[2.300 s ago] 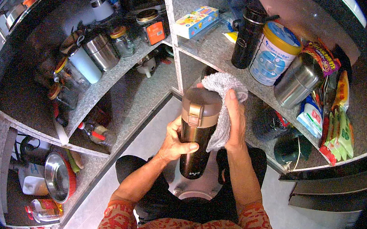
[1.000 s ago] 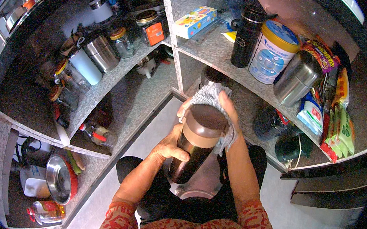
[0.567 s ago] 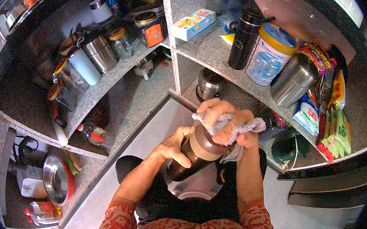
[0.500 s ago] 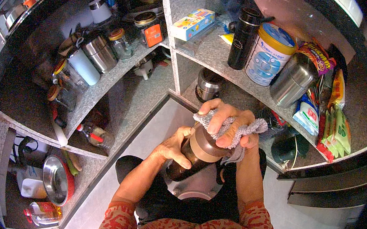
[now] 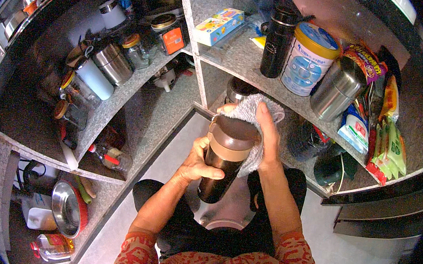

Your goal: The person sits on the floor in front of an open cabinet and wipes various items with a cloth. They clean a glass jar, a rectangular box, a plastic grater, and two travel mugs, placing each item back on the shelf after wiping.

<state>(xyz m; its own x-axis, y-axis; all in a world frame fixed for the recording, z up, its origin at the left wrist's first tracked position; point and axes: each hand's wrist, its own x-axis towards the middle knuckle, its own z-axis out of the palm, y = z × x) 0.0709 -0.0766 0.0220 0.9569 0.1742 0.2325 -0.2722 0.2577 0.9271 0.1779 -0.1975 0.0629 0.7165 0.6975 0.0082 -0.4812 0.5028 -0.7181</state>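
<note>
A dark brown flask [image 5: 224, 166] with a brown lid and tan band tilts in front of me, above my lap. Around its left side my left hand [image 5: 199, 162] is closed, the thumb lying across its body. My right hand [image 5: 267, 137] grips a grey cloth [image 5: 257, 113] and presses it against the far right side of the lid. Part of the cloth hangs down along the flask's right side. The far fingers of the right hand are mostly hidden by the cloth and lid.
The right shelf carries a black bottle [image 5: 279, 42], a milk-powder tin [image 5: 309, 60] and a steel canister [image 5: 339, 88]. Glass jars [image 5: 137, 51] and a light blue bottle [image 5: 95, 79] line the left shelf. Below stand a steel basin [image 5: 68, 207] and an oil bottle [image 5: 53, 246].
My right hand with the cloth has slid from the top of the lid to its far right side, baring the lid. The flask has turned more upright.
</note>
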